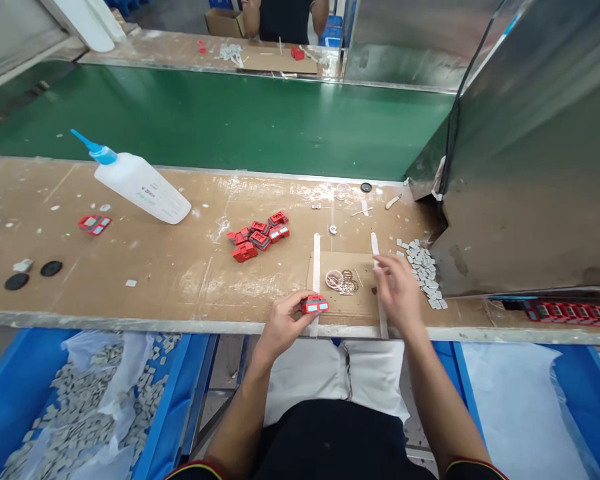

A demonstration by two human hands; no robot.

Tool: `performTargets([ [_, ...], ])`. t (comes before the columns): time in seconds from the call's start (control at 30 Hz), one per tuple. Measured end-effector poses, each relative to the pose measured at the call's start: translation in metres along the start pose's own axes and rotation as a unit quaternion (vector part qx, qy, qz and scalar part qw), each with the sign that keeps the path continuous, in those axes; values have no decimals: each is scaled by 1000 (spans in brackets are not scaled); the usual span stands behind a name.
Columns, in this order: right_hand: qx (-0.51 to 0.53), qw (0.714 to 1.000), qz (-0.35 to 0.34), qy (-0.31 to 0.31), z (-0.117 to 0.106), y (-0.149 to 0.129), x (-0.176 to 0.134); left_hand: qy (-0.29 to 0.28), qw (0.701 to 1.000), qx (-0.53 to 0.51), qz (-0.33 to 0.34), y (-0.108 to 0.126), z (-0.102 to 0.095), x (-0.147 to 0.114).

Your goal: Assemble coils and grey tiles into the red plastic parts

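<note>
My left hand [281, 325] pinches a small red toy vehicle piece [315, 305] with pale window-like patches, just above the bench's front edge. To its right, my right hand [400, 293] hovers over a white tape strip [375, 243], thumb and forefinger drawn close together. Whatever may be between those fingertips is too small to make out. Between my hands, a cardboard sheet [347, 310] bears a small round dish [334, 279] and several brownish metal rings [349, 285]. A pile of small grey tiles [423, 267] lies right of my right hand.
Several red pieces [260, 237] sit in a cluster mid-bench. A white glue bottle [143, 187] with a blue nozzle lies farther left. Behind runs a green belt [240, 123]; a metal housing [530, 167] bounds the right. A blue bin [180, 393] stands below; another person [285, 20] is opposite.
</note>
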State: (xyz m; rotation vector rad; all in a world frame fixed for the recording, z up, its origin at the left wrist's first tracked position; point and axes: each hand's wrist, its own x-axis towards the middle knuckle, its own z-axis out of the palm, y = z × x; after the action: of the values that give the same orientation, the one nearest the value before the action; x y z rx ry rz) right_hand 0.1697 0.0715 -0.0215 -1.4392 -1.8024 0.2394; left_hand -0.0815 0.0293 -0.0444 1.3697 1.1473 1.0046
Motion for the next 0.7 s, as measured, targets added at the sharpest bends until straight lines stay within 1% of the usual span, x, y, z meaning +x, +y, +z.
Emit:
performTargets([
  [0.07,-89,996,27,-6,-18,27,12,-5,1000,2,-2,0,0,0],
  [0.17,-217,973,23,-70,-32,57,28,-11,1000,4,-4,1,-1,-1],
  [0.27,-319,937,-23,-138,-33,65,36,-5,1000,14,-7,2,1,-4],
  [0.3,-344,926,-41,-149,-32,66,37,-1,1000,17,-11,2,2,-5],
  [0.37,-377,912,-72,-146,-30,66,37,2,1000,16,-26,3,3,-5],
  [0.47,-389,904,-116,-132,-29,71,36,0,999,9,-46,5,5,-2],
  [0.53,-381,905,-130,-139,-29,76,35,0,998,6,-54,8,5,-1],
  [0.63,-341,916,-135,-159,-24,90,33,12,998,2,-54,10,6,-1],
  [0.7,-297,930,-149,-157,-17,105,34,16,999,7,-47,6,7,0],
])
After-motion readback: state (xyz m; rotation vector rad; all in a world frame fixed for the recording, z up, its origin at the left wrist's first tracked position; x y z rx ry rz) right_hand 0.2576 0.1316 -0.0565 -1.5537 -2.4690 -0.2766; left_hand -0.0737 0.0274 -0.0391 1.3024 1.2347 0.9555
